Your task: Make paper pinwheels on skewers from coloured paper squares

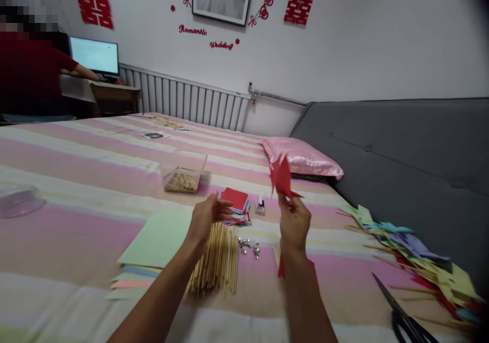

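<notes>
Bedroom craft session: a person's R hand pinches a folded red paper piece at its lower edge, fingers closed narrow on it, holding it upright above the striped bedspread, in front of a pink pillow. L hand hovers half-curled just beside a stack of red paper squares; can't tell whether it grips anything. Below the hands lie a bundle of wooden sticks, small silver bits and pastel sheets. A clear tub w/ more sticks sits farther back. Scissors and a row of paper pinwheels lie at R by the grey headboard. Wall decals read "Romantic" and "Wedding", w/ red double-happiness characters alongside. Another person in a red top sits at a monitor, far L.
</notes>
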A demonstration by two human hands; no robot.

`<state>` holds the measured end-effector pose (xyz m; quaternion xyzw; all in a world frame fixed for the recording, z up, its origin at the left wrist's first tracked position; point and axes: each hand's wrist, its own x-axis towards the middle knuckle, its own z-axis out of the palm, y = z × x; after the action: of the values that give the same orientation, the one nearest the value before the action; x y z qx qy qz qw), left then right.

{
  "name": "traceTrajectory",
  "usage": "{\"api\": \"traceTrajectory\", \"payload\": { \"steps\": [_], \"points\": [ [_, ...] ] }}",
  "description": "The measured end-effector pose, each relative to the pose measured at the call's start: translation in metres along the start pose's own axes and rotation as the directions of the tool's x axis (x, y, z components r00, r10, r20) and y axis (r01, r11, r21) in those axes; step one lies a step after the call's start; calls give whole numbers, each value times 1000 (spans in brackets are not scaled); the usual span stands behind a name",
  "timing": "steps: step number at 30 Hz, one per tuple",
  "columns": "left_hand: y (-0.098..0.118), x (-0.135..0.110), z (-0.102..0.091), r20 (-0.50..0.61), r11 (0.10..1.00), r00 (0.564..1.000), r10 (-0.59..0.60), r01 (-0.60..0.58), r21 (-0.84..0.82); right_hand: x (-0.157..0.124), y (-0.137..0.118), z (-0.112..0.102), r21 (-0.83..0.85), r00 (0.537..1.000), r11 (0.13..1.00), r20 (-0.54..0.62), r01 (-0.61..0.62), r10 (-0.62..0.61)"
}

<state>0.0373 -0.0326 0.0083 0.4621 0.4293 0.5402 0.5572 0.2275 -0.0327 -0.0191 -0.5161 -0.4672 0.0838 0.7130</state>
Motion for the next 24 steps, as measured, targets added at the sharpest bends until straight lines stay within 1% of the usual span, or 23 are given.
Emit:
{"api": "traceTrajectory", "payload": {
  "steps": [1,2,3,4,6,7,9,11,13,15,16,18,19,21,23,24],
  "points": [
    [3,12,-3,51,993,993,-105,107,-43,-4,1,6,28,998,999,49,36,-37],
    [4,22,-6,110,975,974,-199,208,-83,-8,4,11,33,990,995,108,90,-93],
    [3,30,-10,174,949,947,-269,292,-122,-13,7,15,13,973,989,180,146,-146],
    [0,36,-13,242,918,917,-316,360,-164,-17,11,17,-9,949,984,266,177,-168],
    [-9,44,-19,358,859,866,-349,448,-247,-23,20,21,-28,917,977,352,211,-188],
    [-14,47,-22,395,835,848,-353,476,-276,-25,25,23,-33,903,974,384,223,-193],
    [-22,51,-26,423,807,828,-369,511,-295,-27,32,27,-32,877,966,428,257,-219],
    [-27,53,-30,402,822,833,-380,503,-266,-27,36,29,-26,857,956,450,294,-251],
    [-31,53,-32,382,870,852,-358,453,-195,-27,36,29,-17,848,949,454,314,-272],
    [-34,52,-32,400,909,856,-329,402,-114,-27,35,28,-7,852,949,442,315,-280],
    [-35,50,-31,421,920,851,-314,382,-87,-28,33,28,-2,855,949,434,314,-282],
    [-37,48,-28,458,931,839,-295,360,-61,-28,31,27,8,866,951,412,309,-284],
    [-37,47,-27,458,935,841,-287,351,-59,-28,30,27,12,872,954,404,299,-278],
    [-37,45,-25,440,943,856,-271,329,-59,-27,29,25,28,886,967,396,251,-242],
    [-37,45,-24,410,948,874,-262,312,-58,-24,29,22,69,890,987,427,142,-158],
    [-37,45,-24,397,950,880,-260,307,-59,-23,30,19,92,879,993,465,71,-106]
  ]
}}
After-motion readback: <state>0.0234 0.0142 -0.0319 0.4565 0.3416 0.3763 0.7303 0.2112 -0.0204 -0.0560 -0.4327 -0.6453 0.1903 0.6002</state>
